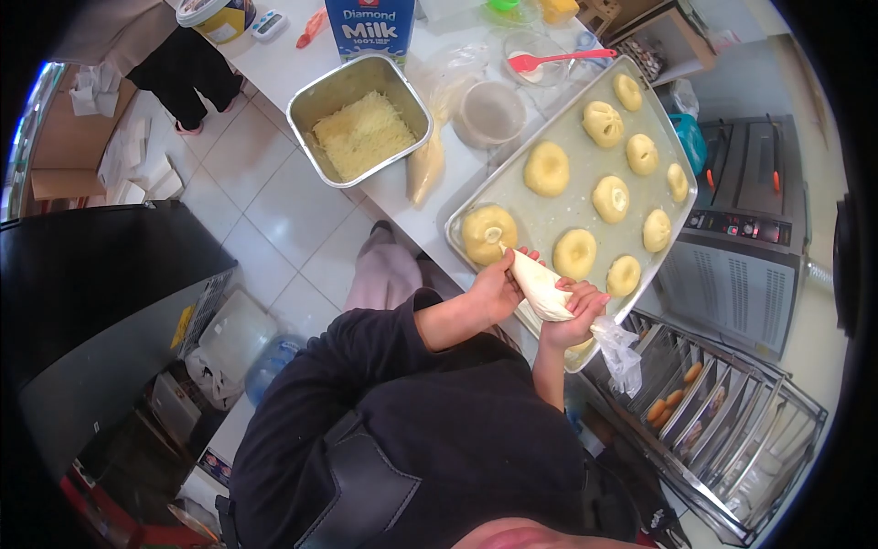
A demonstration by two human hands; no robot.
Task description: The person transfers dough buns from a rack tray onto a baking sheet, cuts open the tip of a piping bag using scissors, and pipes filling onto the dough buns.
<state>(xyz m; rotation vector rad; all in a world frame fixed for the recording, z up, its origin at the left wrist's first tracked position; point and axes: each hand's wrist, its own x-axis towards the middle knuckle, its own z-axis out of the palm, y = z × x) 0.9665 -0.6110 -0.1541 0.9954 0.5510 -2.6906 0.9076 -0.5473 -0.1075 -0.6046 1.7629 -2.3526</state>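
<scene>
A piping bag (540,285) filled with something white or cream slants between my hands. My left hand (497,291) grips its front end near the tip. Round its fuller back part my right hand (576,313) is closed, and the twisted clear plastic end hangs below. The tip meets the dough bun (489,235) in the near left corner of the metal baking tray (585,89), where a dab of pale filling shows in the bun's hollow. Several other round buns, among them one (574,253) beside my hands, lie on the tray; some have filling in their hollows.
Left of the tray stand a square tin (302,114) of grated cheese-like shreds, a second filled bag (425,169) and a plastic tub (490,114). A red spatula (558,59) and a milk carton (370,27) are behind. An oven (732,238) and tray rack (722,430) stand right.
</scene>
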